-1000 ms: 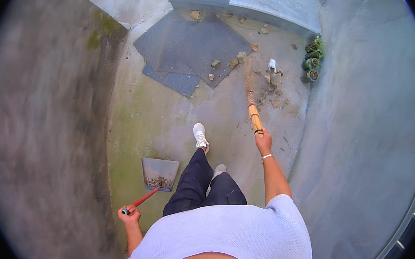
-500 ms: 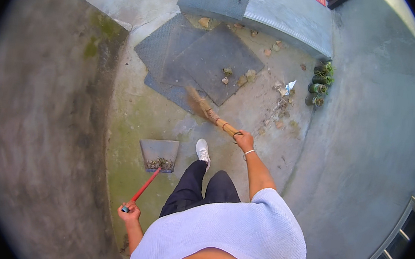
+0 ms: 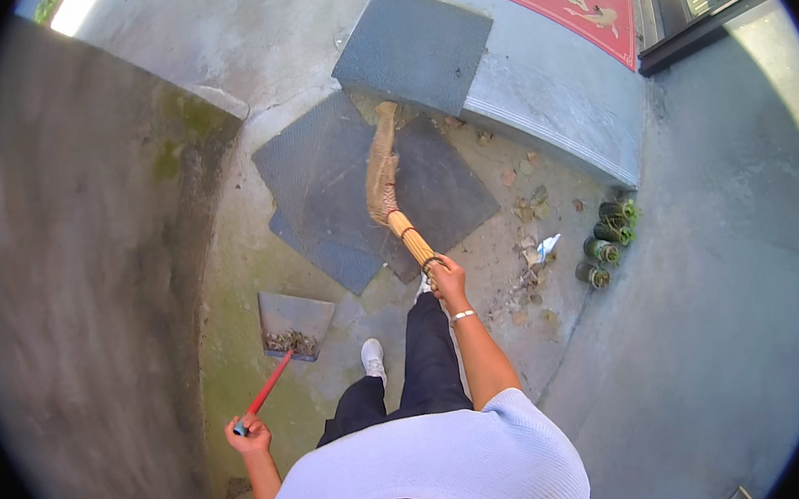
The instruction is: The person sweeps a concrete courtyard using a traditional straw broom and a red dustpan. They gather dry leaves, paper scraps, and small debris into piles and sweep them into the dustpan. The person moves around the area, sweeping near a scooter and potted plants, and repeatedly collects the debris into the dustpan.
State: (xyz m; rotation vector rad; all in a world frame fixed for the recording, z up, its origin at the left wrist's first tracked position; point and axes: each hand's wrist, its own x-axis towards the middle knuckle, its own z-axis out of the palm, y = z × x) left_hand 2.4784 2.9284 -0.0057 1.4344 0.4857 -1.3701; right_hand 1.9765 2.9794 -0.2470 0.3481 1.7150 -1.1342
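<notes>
My right hand (image 3: 447,278) is wrapped round the handle of a straw broom (image 3: 405,233). The broom points forward over the dark mats (image 3: 330,175), its brush tip near the foot of a step. By my left side, my left hand (image 3: 249,434) grips the red handle of a long-handled dustpan (image 3: 295,311). The grey pan sits on the floor, with dry leaves and litter (image 3: 292,341) at its near end. Right of the mats lie several dry leaves (image 3: 531,206) and a crumpled white and blue wrapper (image 3: 544,248).
A concrete step (image 3: 557,116) crosses the far side, partly covered by a dark mat (image 3: 414,49) and a red mat (image 3: 577,7). Several potted plants (image 3: 604,242) line the right wall (image 3: 714,280). A stained wall (image 3: 82,248) runs along the left.
The broom has swung forward across the mats toward the step. Leaves that lay on the mat are now off its right side. One foot has stepped forward; my left hand keeps the dustpan.
</notes>
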